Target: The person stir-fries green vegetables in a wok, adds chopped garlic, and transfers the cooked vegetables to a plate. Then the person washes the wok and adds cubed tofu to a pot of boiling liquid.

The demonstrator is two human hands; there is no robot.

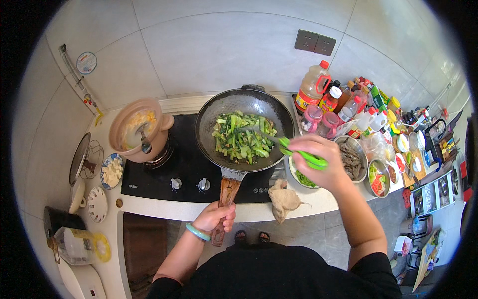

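My left hand (218, 216) is closed around the wooden handle (228, 188) of a dark wok (209, 112) that stands on the black gas hob (149, 183). Chopped leafy greens (242, 138) lie in the wok. My right hand (317, 157) grips a spatula (306, 157) with a bright green handle. Its grey blade end is blurred and reaches into the greens from the right. A jade-coloured bangle (198, 231) circles my left wrist.
Left of the wok stands a clay pot (127, 149) with a metal ladle (145, 140). Beige cloth (285, 200) hangs over the counter's front edge. Bowls of shrimp (350, 159) and cut vegetables (378, 181) stand at right, below seasoning bottles (312, 86). A plate of white cubes (111, 172) is at left.
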